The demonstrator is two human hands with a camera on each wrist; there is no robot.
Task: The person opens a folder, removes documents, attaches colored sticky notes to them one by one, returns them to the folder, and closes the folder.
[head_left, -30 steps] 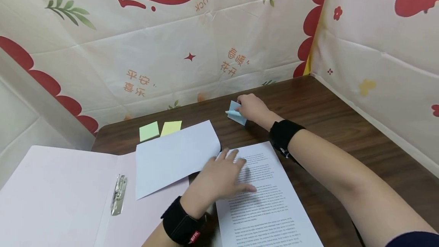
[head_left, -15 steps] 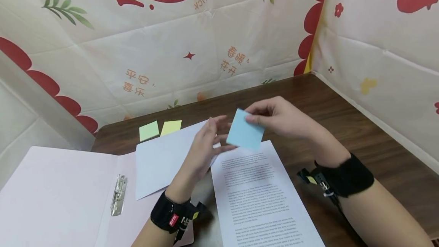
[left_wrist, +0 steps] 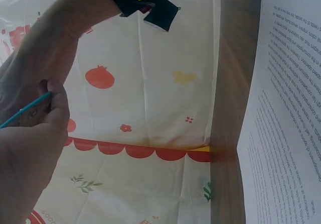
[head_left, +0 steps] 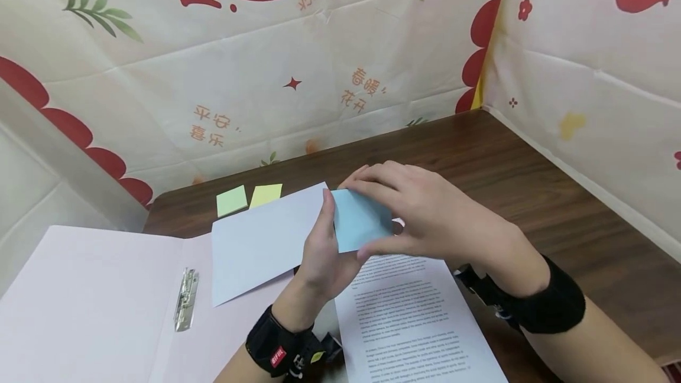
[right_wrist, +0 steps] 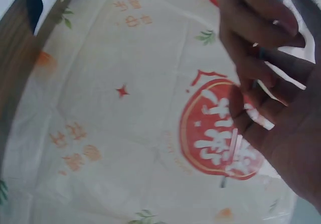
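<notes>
A light blue sticky-note pad [head_left: 357, 219] is held up above the table between both hands. My left hand [head_left: 323, 253] grips its left edge from below, thumb up along the side. My right hand [head_left: 420, 208] curls over its top and right side, fingers on the face and thumb underneath. In the left wrist view only the pad's thin blue edge [left_wrist: 22, 112] shows against my thumb. Under the hands lies a printed page [head_left: 409, 324] on the dark wooden table [head_left: 532, 194].
A blank white sheet [head_left: 260, 241] lies partly on an open pink folder [head_left: 90, 306] with a metal clip [head_left: 184, 300]. Green [head_left: 232, 200] and yellow [head_left: 265, 194] sticky pads sit near the back edge. Patterned cloth walls [head_left: 585, 75] close in the back and right.
My right hand lifted the blue pad off the table and brought it toward me. My left hand left the printed page, rose and took hold of the pad's left edge.
</notes>
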